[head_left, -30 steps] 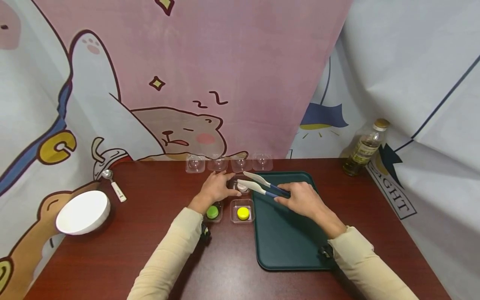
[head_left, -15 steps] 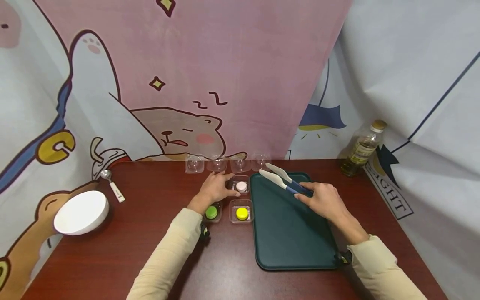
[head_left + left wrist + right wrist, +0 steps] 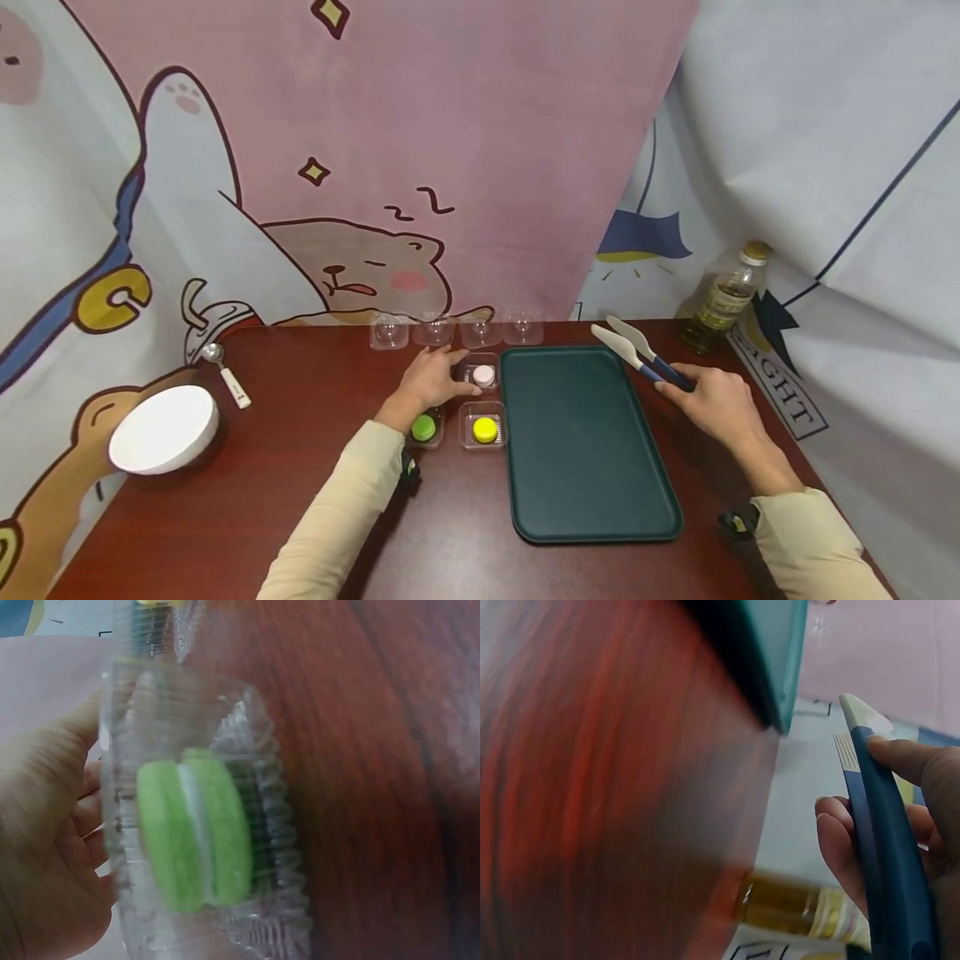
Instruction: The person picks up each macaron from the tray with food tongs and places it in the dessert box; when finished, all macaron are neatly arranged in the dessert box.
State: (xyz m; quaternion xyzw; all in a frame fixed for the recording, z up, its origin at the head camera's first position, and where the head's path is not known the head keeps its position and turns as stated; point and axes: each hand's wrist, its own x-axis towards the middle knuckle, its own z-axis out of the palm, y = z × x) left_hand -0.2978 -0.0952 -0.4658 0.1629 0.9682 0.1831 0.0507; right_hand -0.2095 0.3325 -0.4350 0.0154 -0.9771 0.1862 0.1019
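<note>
My left hand (image 3: pixel 431 379) holds the left side of a clear plastic box (image 3: pixel 491 358), thumb along the near edge and forefinger at the far corner. A pale pink macaron (image 3: pixel 483 376) sits in that box. Nearer me, a green macaron (image 3: pixel 423 427) lies in a second clear box (image 3: pixel 270 847), partly hidden by my wrist in the head view. Beside it, a yellow macaron (image 3: pixel 485 430) rests in a third box (image 3: pixel 465 442). Right of the tray, my right hand (image 3: pixel 716 406) grips blue-handled tongs (image 3: pixel 637 350); their pale tips are apart, with nothing between them.
A dark green tray (image 3: pixel 592 458) lies right of the boxes. Several clear lids (image 3: pixel 480 331) line the table's back edge. An oil bottle (image 3: pixel 723 304) stands at the back right. At the left are a white bowl (image 3: pixel 163 429) and a small scoop (image 3: pixel 234 385).
My right hand has carried the tongs rightward, from the pink macaron across the tray to its right side. The pink macaron stays in its box. My left hand has kept its place.
</note>
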